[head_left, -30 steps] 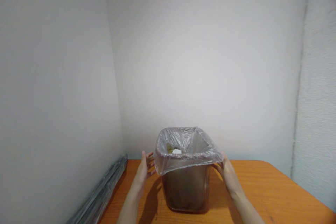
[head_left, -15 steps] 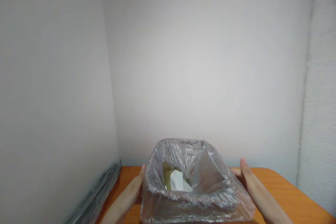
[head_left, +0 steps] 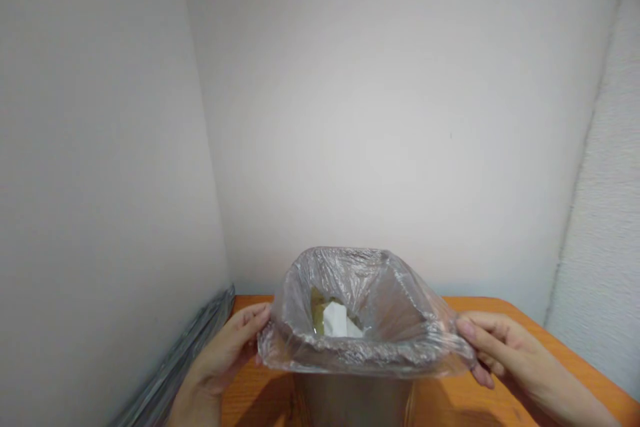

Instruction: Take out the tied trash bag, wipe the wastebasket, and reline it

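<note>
A clear plastic bag [head_left: 350, 350] lines a trash bin [head_left: 357, 400] in front of me, its edge folded out over the rim. My left hand [head_left: 235, 340] pinches the bag's overhanging edge on the left side. On the right, my right hand [head_left: 493, 343] has thumb and fingers closed on the bag's edge, pulling it outward from the rim. Inside the bag lie a crumpled white paper [head_left: 337, 320] and a yellowish-brown piece of trash [head_left: 317, 307]. The bin's lower part is out of the frame.
The bin stands on an orange wooden table [head_left: 500, 310]. Along the left wall lies a long bundle of grey plastic [head_left: 180, 360]. White walls [head_left: 375, 113] close in the back and left, and a rough-textured white surface [head_left: 600, 247] rises at the right.
Both hands have shifted from lying along the bin's sides to gripping the bag's edge. The bag's overhang is now lifted and spread sideways, showing the bin's front below.
</note>
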`<state>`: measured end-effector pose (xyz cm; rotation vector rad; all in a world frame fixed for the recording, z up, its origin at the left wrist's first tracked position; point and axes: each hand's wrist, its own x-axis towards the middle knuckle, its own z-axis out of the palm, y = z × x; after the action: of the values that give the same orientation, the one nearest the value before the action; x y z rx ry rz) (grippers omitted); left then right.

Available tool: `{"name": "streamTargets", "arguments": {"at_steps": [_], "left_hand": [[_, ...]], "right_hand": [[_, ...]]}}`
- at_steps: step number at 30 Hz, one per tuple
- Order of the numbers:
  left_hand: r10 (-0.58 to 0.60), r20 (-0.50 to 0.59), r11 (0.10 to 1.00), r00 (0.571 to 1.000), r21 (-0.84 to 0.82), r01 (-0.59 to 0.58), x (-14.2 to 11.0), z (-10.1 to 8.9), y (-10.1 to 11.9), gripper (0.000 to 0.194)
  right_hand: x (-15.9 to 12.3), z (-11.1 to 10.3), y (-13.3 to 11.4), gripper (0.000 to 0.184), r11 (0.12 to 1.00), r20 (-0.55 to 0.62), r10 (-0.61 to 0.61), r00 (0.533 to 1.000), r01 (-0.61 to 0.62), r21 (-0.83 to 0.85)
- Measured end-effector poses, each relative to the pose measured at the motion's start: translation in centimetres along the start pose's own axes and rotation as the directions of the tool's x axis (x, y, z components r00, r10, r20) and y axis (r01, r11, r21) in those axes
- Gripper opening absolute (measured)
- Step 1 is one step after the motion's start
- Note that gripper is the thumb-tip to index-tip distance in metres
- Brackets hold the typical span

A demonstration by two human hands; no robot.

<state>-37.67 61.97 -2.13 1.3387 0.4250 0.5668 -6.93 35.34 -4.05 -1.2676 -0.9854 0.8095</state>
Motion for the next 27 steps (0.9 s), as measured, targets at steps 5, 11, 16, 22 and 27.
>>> {"name": "streamTargets", "arguments": {"at_steps": [5, 11, 16, 22, 27], "left_hand": [[0.006, -0.197, 0.762, 0.98, -0.635, -0.132, 0.0, 1.6, 1.6, 0.043], [-0.023, -0.112, 0.411, 0.994, -0.907, -0.092, -0.9, 3.5, 3.0, 0.042], [0.014, -0.057, 0.336, 0.998, -0.94, -0.058, -2.5, 3.8, 4.1, 0.038], [0.069, -0.188, 0.575, 0.98, -0.795, -0.193, -1.3, 2.7, 3.1, 0.041], [0.069, -0.34, 0.897, 0.938, -0.39, -0.207, 2.9, -0.7, 0.4, 0.032]], "right_hand": [[1.1, 2.3, -0.4, 0.038, 0.942, -0.29, -0.057, 0.955, 0.148, 0.302], [1.6, 4.5, -0.5, 0.028, 0.84, -0.383, -0.007, 0.924, 0.213, 0.498], [0.8, 4.1, -0.9, 0.031, 0.9, -0.32, -0.118, 0.94, 0.237, 0.366], [1.9, 4.4, 0.1, 0.02, 0.814, -0.509, -0.08, 0.857, 0.351, 0.462], [4.9, 2.0, 1.7, 0.026, 0.877, -0.532, -0.124, 0.837, 0.344, 0.336]]}}
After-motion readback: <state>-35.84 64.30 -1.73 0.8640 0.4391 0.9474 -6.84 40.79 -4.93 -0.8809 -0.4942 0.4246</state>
